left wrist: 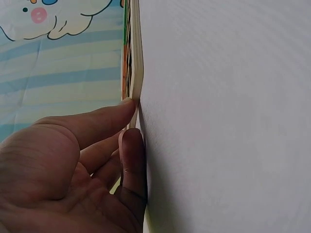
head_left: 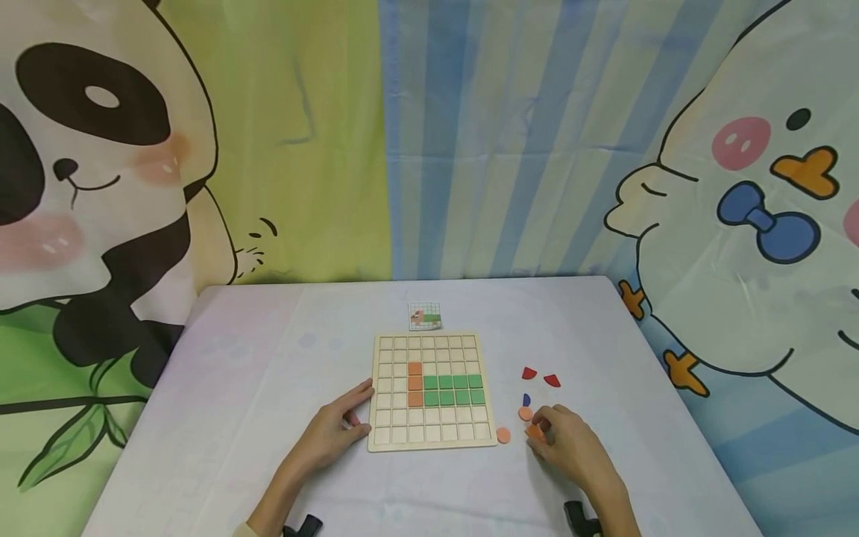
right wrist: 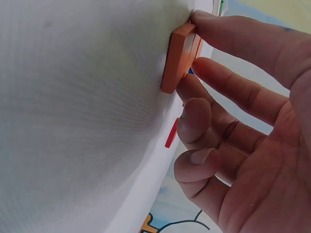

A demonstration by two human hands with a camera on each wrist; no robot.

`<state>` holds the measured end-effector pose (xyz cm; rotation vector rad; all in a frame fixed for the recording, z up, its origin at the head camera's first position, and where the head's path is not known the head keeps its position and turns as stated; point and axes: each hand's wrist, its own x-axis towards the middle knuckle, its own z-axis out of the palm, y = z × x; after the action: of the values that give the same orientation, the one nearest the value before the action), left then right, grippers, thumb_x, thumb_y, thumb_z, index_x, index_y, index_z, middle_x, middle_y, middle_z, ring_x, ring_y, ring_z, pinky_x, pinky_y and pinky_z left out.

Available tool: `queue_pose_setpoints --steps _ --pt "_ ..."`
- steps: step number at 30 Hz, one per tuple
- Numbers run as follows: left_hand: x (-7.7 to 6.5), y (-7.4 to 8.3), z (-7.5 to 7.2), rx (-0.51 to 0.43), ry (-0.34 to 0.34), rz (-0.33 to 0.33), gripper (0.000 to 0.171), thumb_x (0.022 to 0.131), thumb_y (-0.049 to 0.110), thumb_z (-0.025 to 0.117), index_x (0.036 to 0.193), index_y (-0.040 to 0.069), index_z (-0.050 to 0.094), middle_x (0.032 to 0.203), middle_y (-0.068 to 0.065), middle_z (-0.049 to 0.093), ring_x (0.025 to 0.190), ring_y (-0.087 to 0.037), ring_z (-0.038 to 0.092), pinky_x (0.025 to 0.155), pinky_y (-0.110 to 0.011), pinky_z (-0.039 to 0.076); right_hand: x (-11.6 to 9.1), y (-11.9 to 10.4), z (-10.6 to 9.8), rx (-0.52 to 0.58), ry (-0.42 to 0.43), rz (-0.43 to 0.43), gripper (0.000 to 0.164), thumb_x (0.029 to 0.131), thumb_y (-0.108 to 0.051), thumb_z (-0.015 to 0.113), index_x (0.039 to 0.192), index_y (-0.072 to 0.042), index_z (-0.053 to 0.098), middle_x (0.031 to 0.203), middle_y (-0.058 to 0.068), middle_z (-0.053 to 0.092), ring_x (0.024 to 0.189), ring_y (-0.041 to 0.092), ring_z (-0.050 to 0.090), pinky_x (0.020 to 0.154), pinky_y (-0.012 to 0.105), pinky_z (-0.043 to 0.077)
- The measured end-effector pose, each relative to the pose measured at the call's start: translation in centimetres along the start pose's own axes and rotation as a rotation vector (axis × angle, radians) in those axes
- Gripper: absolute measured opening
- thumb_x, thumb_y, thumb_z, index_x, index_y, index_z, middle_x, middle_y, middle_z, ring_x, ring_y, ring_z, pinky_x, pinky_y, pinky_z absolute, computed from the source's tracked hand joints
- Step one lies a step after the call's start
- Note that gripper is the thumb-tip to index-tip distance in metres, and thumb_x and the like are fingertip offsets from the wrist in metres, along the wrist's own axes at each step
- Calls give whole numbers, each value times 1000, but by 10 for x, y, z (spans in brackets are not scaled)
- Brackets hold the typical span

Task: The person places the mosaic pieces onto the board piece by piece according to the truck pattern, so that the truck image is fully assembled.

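A pale wooden grid board (head_left: 426,443) lies on the table, with a column of orange squares (head_left: 415,384) and two rows of green squares (head_left: 453,390) in its cells. My left hand (head_left: 333,427) rests at the board's left edge, its thumb and fingertips spread along that side. In the left wrist view the thumb tip touches the edge of the board (left wrist: 137,63). To the right of the board, my right hand (head_left: 570,446) pinches an orange tile (right wrist: 179,58) between thumb and fingers, low over the table. The fingers partly cover this tile in the head view.
Orange discs (head_left: 503,435) lie between the board and my right hand. Farther back are a small blue piece (head_left: 526,400) and two red wedge-shaped pieces (head_left: 529,373). Behind the board lies a small pattern card (head_left: 426,316). A printed curtain (head_left: 510,149) hangs past the table's far edge.
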<state>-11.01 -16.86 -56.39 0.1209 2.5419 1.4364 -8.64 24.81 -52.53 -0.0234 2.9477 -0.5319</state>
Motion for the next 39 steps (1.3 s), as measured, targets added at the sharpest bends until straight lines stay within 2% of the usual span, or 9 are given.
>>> queue_pose_setpoints --steps 19,30,36,39 --pt "-1 1 0 -3 8 5 70 87 -1 81 152 12 58 168 5 46 77 -8 54 60 -22 46 -1 -2 1 34 12 -15 24 81 -13 90 100 -15 75 87 -3 63 75 11 52 65 25 48" --pt "-1 0 0 -1 3 20 68 88 0 80 152 10 58 168 4 46 76 -7 53 61 -23 46 2 -12 0 61 35 -45 26 80 -14 92 99 -18 75 89 -6 63 75 11 51 65 22 46" --pt "-1 -1 0 48 12 2 68 89 2 81 153 13 58 167 9 47 78 -6 54 65 -22 46 15 -16 3 128 61 -176 22 84 -14 88 100 -19 75 87 -9 63 76 8 51 67 21 46" --pt "-2 -1 1 50 21 24 68 88 1 81 152 11 59 167 5 48 77 -6 54 64 -22 46 22 -18 6 157 55 -243 21 86 -14 87 102 -20 75 90 -9 63 75 6 51 67 20 46"
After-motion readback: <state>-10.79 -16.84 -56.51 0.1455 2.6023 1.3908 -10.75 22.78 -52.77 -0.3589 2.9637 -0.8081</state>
